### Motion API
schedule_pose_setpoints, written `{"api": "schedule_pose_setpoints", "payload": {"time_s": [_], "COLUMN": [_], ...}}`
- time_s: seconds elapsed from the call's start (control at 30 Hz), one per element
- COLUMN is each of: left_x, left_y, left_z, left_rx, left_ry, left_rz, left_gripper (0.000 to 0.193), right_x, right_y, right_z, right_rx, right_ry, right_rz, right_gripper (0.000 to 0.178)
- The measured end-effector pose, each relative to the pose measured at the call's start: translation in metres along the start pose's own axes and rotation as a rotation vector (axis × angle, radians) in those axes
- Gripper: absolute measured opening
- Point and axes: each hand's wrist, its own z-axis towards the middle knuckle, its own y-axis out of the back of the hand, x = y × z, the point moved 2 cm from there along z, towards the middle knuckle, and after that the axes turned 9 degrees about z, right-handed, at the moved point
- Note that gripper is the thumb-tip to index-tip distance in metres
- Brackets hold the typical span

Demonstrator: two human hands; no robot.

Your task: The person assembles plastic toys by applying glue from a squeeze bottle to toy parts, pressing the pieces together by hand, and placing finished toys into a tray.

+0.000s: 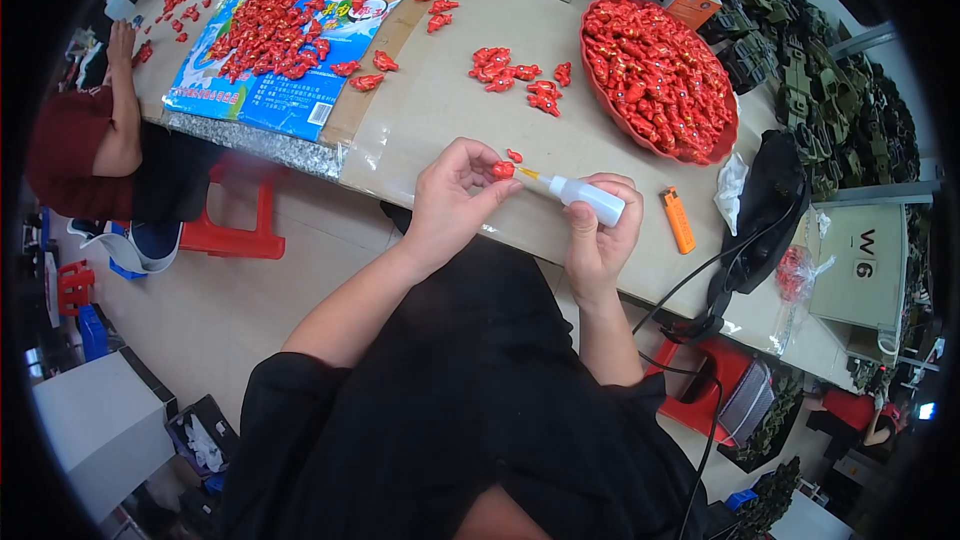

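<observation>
My left hand [452,198] pinches a small red figurine piece [502,170] between thumb and fingertips above the table's front edge. In my right hand [604,242] is a white squeeze bottle [592,199] with a yellowish needle tip, held sideways. Its tip points left and reaches the red piece; whether it touches cannot be made out. Just beyond my left fingertips lies another tiny red part [514,155] on the table. A few loose red pieces [543,97] are grouped farther back.
A red basin [733,130] heaped with red pieces stands at the back right. An orange lighter [678,221], crumpled tissue [731,192] and black bag [775,190] lie right. Blue printed cardboard [285,105] bears more pieces at left, near another person's arm [122,120].
</observation>
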Motion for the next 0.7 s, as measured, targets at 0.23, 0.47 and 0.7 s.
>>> {"api": "schedule_pose_setpoints", "payload": {"time_s": [0.23,0.47,0.7], "left_x": [0.001,-0.006,-0.01], "left_y": [0.0,0.006,0.019], "left_z": [0.001,0.003,0.009], "left_rx": [-0.002,0.103,0.232], "left_ry": [0.0,0.066,0.102], "left_rz": [-0.012,-0.083,-0.223], "left_gripper": [0.023,0.021,0.017], "right_x": [-0.001,-0.001,0.0], "right_y": [0.001,0.0,0.002], "right_z": [-0.001,0.005,0.014], "right_rx": [-0.002,-0.17,-0.199], "right_ry": [-0.008,-0.219,-0.338], "right_rz": [0.015,0.412,0.671], "right_gripper": [0.027,0.024,0.022]}}
